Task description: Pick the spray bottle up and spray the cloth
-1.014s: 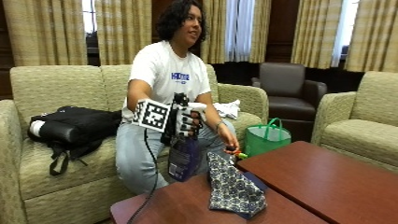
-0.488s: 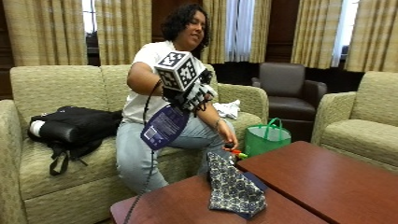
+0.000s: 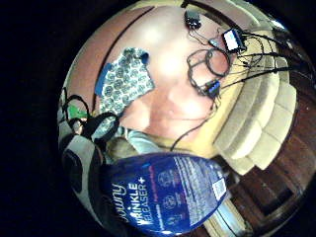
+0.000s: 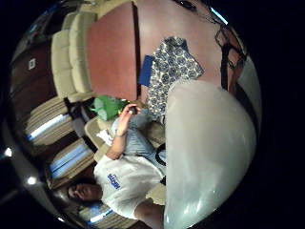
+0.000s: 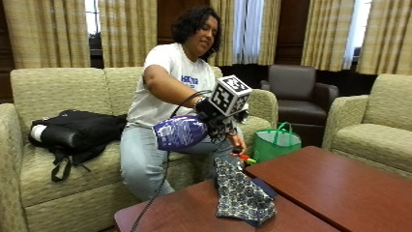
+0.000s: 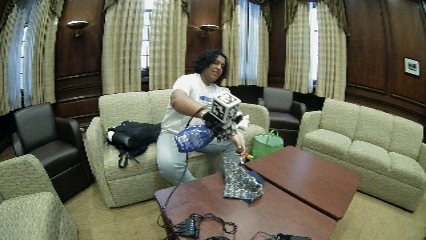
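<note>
Reddish wooden tabletop carries a patterned blue-and-white cloth, propped up at its edge just below the grip. Gloved right hand has its grip clamped on a blue Downy Wrinkle Releaser spray bottle, held tilted sideways in the air above the cloth.

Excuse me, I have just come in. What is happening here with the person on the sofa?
A person sits on a sofa and holds a blue spray bottle in the gloved right hand, lifted in the air and tipped on its side above the table's near edge. A patterned cloth is draped at the edge of the wooden table, below the bottle. The bare left hand reaches down near the top of the cloth. No spray shows.
</note>
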A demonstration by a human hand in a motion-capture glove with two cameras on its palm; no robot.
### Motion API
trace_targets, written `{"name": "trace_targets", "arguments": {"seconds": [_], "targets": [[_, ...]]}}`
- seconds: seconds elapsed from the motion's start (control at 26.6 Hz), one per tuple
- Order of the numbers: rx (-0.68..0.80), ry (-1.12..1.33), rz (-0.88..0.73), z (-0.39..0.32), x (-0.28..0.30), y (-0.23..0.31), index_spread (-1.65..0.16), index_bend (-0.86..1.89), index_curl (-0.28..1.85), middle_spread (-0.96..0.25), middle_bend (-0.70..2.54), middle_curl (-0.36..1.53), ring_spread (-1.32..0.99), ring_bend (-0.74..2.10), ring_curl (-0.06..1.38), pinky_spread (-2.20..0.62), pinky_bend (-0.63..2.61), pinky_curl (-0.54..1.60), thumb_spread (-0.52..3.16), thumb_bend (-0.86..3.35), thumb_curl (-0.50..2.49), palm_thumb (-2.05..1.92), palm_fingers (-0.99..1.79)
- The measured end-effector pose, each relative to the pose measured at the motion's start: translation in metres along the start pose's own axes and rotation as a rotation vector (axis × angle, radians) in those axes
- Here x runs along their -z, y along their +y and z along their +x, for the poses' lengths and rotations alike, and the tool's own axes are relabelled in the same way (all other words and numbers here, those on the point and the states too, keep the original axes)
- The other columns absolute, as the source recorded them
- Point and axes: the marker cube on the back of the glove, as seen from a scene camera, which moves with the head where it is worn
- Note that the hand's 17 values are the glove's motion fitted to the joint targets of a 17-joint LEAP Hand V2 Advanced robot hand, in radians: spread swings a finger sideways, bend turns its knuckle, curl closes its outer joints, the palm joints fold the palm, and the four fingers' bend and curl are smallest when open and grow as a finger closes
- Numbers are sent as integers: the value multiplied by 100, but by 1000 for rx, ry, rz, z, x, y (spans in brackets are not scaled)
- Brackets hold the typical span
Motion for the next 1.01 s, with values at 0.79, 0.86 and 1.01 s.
{"name": "trace_targets", "arguments": {"seconds": [0.79, 0.86, 1.01], "targets": [[-48, 403, -361, -57, -185, -93, -24, 37, 60, -20, 68, 55, -24, 73, 47, -33, 45, 42, 33, -3, 78, 93, 138], [-56, 393, -360, -57, -185, -94, -24, 37, 60, -20, 68, 55, -24, 73, 47, -33, 45, 42, 33, -2, 79, 93, 138], [-57, 323, -339, -56, -164, -90, -24, 36, 60, -20, 68, 55, -24, 73, 47, -33, 45, 42, 33, -3, 79, 93, 138]]}}
